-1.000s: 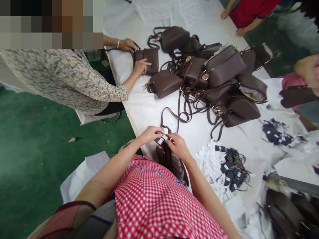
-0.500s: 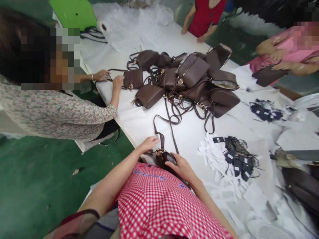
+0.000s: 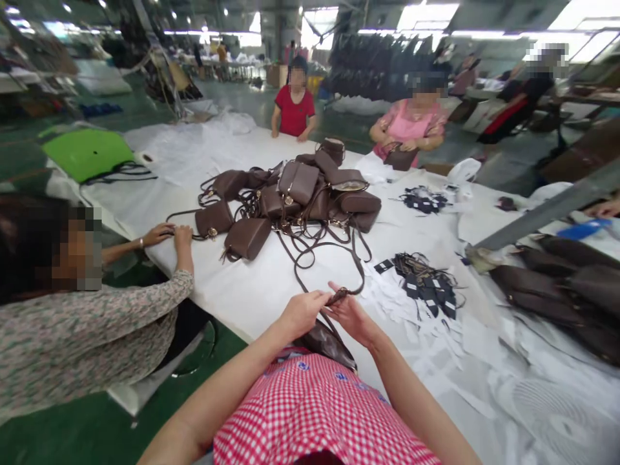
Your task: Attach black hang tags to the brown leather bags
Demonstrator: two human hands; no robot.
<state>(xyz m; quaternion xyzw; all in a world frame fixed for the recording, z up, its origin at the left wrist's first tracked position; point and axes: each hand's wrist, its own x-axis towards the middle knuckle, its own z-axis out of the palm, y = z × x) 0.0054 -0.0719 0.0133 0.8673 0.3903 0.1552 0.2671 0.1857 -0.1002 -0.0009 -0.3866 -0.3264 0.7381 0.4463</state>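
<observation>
Shifted onto strap (image 3: 341,294), left hand (image 3: 304,314) pinching it, right hand (image 3: 356,321) grip unclear, bag (image 3: 330,345) below

Hands (image 3: 304,315) close together in front

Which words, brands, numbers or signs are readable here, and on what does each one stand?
None can be read.
Black tags: too small to read.
Blue marks on the checked garment: too blurred.
Gold medallion on a piled bag: too small.
Nearest brown bag: no readable text.
</observation>
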